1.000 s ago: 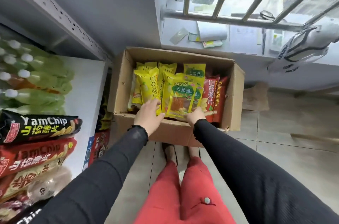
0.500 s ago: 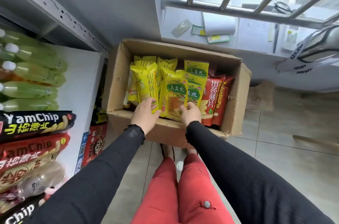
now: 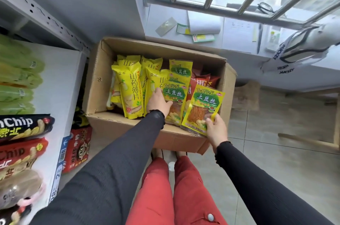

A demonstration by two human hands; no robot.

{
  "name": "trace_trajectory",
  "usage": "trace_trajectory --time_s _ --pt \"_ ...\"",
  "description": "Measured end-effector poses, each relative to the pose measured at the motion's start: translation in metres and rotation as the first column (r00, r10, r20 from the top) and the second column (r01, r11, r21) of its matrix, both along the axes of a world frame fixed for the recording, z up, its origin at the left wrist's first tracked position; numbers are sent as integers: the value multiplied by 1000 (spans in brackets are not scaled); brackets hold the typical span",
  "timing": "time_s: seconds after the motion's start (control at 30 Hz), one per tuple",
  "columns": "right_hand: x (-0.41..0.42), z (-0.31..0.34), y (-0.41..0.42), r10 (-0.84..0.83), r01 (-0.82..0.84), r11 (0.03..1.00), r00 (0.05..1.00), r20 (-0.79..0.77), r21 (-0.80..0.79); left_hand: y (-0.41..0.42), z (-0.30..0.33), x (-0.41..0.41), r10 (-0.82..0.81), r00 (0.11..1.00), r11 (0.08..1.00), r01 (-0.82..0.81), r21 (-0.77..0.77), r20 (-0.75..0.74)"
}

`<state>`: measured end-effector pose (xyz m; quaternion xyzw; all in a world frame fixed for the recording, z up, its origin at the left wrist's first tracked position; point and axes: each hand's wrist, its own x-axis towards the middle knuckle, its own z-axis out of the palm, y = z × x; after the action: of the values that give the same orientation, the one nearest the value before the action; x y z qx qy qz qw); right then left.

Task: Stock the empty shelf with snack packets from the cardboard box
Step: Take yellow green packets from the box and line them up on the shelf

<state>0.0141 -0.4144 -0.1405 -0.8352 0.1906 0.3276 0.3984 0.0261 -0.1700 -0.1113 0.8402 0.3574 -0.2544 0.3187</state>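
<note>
TuDouSi packet (image 3: 202, 108) in right hand (image 3: 217, 130)

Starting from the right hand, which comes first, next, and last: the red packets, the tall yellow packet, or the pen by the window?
From the right hand:
1. Red packets, in the box, just up-left.
2. Tall yellow packet, at the box's left side.
3. Pen, far up on the windowsill.
</note>
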Motion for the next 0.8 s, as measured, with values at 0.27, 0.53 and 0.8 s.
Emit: trace_trajectory --time_s 0.27,0.53,0.8 --pt "9 53 34 -55 62 994 996 -76 91 -30 -12 -3 76 997 997 -76 32 -19" --pt "18 61 37 -72 96 978 988 -134 186 6 0 -23 473 880 813 -456 -361 -48" --pt "35 142 101 101 -62 899 993 -67 434 66 100 -72 633 748 754 -540 -373 199"
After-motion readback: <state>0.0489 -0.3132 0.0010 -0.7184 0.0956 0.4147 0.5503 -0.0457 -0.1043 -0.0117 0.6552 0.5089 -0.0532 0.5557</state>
